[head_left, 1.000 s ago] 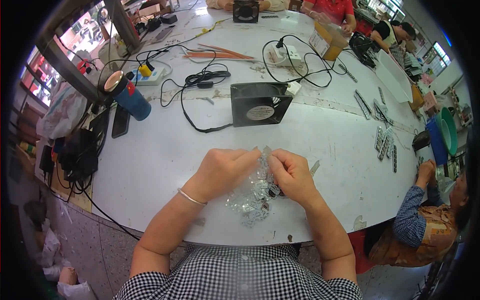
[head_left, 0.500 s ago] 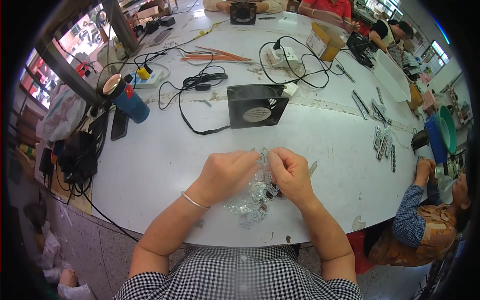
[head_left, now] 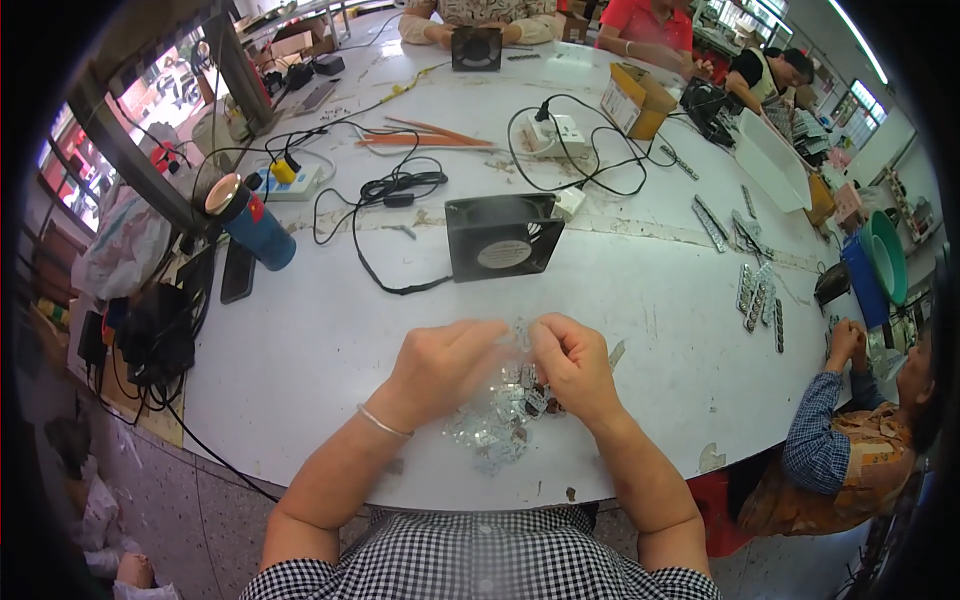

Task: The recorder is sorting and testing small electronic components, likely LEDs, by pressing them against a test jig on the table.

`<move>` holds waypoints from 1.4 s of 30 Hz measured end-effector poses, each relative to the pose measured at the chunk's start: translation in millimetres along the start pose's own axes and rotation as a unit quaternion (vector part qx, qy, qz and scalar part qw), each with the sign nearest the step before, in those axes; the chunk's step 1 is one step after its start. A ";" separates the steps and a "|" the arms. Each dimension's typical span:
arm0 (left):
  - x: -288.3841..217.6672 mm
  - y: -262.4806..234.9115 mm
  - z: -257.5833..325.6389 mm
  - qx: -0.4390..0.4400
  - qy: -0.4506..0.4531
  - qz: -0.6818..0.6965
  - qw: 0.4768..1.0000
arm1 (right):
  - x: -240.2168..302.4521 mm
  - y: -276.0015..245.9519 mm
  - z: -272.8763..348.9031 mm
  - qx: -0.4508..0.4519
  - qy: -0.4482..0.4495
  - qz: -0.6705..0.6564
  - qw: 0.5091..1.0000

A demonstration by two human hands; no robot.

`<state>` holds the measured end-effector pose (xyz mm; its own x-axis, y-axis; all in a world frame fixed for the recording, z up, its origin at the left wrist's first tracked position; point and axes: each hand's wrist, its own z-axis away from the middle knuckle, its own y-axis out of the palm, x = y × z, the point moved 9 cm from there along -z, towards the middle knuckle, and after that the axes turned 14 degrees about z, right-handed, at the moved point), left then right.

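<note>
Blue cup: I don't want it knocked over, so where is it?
In the head view, the blue cup is on the left of the table, beside the phone, near the power strip.

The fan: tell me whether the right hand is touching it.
Apart: the head view plainly shows bare white tabletop between the fan and the right hand.

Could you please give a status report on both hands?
Right hand at small pale piece; left hand beside it, blurred, grip unclear. Shiny pile close by. Black fan beyond, apart.
</note>
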<state>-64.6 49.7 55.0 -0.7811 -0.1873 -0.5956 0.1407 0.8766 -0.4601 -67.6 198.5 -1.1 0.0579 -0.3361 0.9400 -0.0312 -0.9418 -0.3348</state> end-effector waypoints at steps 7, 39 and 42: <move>1.2 1.8 -4.6 0.060 -0.003 -0.044 0.997 | 4.1 4.1 0.9 0.031 -0.020 0.053 0.998; -2.4 12.3 4.3 0.045 0.012 -0.047 0.998 | 0.7 2.8 -0.5 0.000 -0.021 0.040 0.999; -6.3 13.0 3.4 0.062 0.008 -0.045 0.997 | 1.4 1.1 1.4 -0.010 -0.046 0.050 0.998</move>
<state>-55.7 60.8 50.5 -0.8039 -0.2545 -0.5375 0.1424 0.7952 -0.5894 -66.2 197.0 -0.3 0.1439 -0.4279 0.8923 -0.0605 -0.9038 -0.4237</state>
